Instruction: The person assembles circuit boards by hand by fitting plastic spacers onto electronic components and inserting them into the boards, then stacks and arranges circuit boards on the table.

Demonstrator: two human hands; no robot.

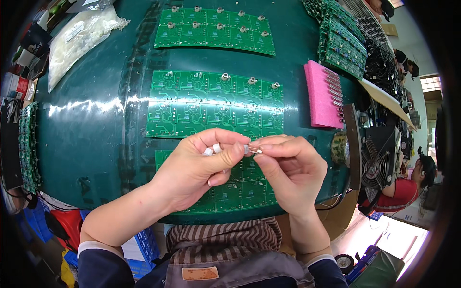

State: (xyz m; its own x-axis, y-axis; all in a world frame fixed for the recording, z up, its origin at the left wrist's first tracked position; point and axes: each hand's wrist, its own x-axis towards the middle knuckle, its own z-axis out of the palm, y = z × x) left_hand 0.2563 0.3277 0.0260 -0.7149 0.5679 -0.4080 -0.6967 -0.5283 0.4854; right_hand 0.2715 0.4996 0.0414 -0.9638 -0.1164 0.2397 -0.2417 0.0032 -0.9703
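My left hand [197, 161] is closed, thumb and forefinger pinching one end of a small component with thin metal leads [253, 149]. Two small white plastic pieces [217, 148] are tucked in the same hand's curled fingers. From the other side, my right hand [297, 165] pinches the lead end, where a tiny white bit shows between finger and thumb. Both hands hover over the near green circuit board panel [235, 194], partly hiding it. Just beyond lies the middle circuit board panel [180, 108], with three metal-topped round parts [252, 80] standing along its far edge.
A far board panel [216, 36] bears several round parts. Pink foam [319, 96] holds rows of metal parts at right, below stacked boards [343, 48]. A plastic bag of white pieces [79, 41] lies far left. A tape roll [340, 149] and fan [372, 161] stand right.
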